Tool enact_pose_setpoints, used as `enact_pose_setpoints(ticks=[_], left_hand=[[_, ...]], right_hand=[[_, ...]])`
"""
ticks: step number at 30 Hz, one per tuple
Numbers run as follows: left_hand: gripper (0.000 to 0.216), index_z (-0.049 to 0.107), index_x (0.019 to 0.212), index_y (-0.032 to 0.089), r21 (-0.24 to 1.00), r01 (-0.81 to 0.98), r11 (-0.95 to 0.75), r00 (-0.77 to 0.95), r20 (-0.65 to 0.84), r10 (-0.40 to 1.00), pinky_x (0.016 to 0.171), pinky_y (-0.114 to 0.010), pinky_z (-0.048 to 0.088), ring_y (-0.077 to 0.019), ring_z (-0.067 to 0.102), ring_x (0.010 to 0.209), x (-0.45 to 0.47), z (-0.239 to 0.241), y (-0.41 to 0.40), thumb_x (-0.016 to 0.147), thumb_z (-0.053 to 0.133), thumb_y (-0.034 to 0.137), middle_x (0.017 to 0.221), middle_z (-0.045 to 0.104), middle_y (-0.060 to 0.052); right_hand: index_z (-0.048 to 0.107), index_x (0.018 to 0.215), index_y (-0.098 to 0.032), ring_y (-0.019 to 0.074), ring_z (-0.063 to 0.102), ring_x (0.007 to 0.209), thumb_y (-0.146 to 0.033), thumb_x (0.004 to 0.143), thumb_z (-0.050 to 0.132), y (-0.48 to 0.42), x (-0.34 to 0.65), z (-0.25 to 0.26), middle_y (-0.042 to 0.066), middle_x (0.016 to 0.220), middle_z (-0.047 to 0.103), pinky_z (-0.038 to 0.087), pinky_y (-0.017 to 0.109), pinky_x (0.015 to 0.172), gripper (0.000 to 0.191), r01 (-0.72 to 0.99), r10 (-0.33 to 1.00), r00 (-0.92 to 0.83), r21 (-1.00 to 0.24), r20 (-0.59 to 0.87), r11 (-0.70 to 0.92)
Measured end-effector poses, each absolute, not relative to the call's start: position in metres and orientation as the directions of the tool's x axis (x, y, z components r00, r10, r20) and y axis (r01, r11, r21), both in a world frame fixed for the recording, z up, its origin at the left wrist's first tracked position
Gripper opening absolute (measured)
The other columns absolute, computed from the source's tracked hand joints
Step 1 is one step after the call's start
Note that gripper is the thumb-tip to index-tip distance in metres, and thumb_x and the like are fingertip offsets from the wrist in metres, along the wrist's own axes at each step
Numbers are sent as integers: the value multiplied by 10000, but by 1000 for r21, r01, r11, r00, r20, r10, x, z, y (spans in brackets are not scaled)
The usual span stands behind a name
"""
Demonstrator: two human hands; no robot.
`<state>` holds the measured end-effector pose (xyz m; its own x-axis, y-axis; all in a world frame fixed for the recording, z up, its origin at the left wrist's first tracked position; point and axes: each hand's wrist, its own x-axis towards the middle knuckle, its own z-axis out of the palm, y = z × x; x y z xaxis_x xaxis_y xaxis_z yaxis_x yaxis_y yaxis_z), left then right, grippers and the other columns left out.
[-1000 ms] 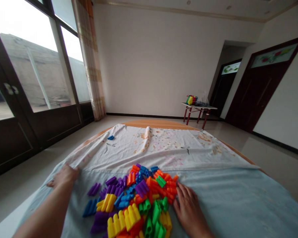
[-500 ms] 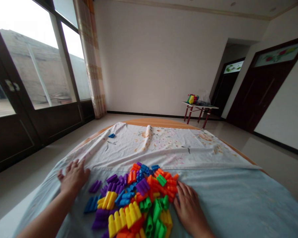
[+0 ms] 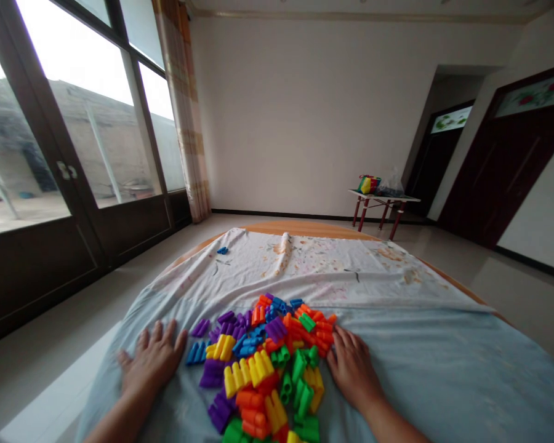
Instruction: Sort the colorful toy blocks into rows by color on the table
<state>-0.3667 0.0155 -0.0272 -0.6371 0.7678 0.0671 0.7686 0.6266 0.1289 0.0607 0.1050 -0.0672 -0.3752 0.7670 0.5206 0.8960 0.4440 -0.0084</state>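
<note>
A heap of bright plastic building blocks (image 3: pixel 268 363), purple, yellow, orange, green and blue, lies on a pale blue cloth (image 3: pixel 443 369) in front of me. My left hand (image 3: pixel 151 363) rests flat on the cloth just left of the heap, fingers spread, close to a blue block (image 3: pixel 194 353). My right hand (image 3: pixel 353 367) lies flat at the heap's right edge, fingertips touching the orange blocks (image 3: pixel 323 337). Neither hand holds anything.
Beyond the blue cloth a white patterned sheet (image 3: pixel 305 271) covers a round wooden table; a lone blue block (image 3: pixel 222 250) sits far left on it. A small red-legged table (image 3: pixel 382 204) with toys stands by the far wall. Glass doors are left, dark doors right.
My left hand slid from the cloth's left edge toward me and inward, to beside the heap. The right hand stayed at the heap's right edge. The view shifted slightly.
</note>
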Motion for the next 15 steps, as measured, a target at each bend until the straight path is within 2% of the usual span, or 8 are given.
enact_pose_setpoints(ticks=[4, 11, 13, 15], left_hand=[[695, 235, 1409, 263, 104, 749, 654, -660, 30, 751, 1041, -642, 14, -317, 50, 1385, -355, -19, 15, 808, 83, 578, 1520, 148, -71], [664, 292, 1391, 250, 125, 742, 659, -670, 91, 737, 1056, -610, 26, -314, 117, 1377, -356, -27, 10, 823, 129, 551, 1499, 233, -69], [639, 397, 1340, 246, 112, 746, 657, -666, 113, 737, 1063, -593, 4, -314, 160, 1367, -356, -23, 13, 819, 183, 547, 1456, 333, -84], [593, 562, 1195, 238, 125, 764, 633, -646, 150, 749, 1055, -603, 2, -326, 216, 1347, -360, -9, 27, 812, 233, 549, 1370, 451, -116]], right_hand=[[592, 1128, -107, 256, 490, 1110, -281, 853, 419, 106, 61, -70, 126, 1201, 582, 339, 409, 965, 369, 897, 761, -378, 5, 528, 442], [599, 1104, -126, 256, 529, 1057, -338, 835, 454, 115, 67, -87, 112, 1156, 612, 371, 390, 919, 372, 877, 661, -419, 89, 623, 472], [602, 1090, -148, 246, 549, 1027, -351, 833, 450, 119, 70, -92, 98, 1133, 626, 389, 370, 889, 361, 864, 598, -439, 132, 670, 486], [607, 1067, -163, 234, 571, 990, -355, 831, 440, 125, 75, -99, 90, 1103, 641, 407, 348, 855, 347, 843, 523, -470, 185, 711, 506]])
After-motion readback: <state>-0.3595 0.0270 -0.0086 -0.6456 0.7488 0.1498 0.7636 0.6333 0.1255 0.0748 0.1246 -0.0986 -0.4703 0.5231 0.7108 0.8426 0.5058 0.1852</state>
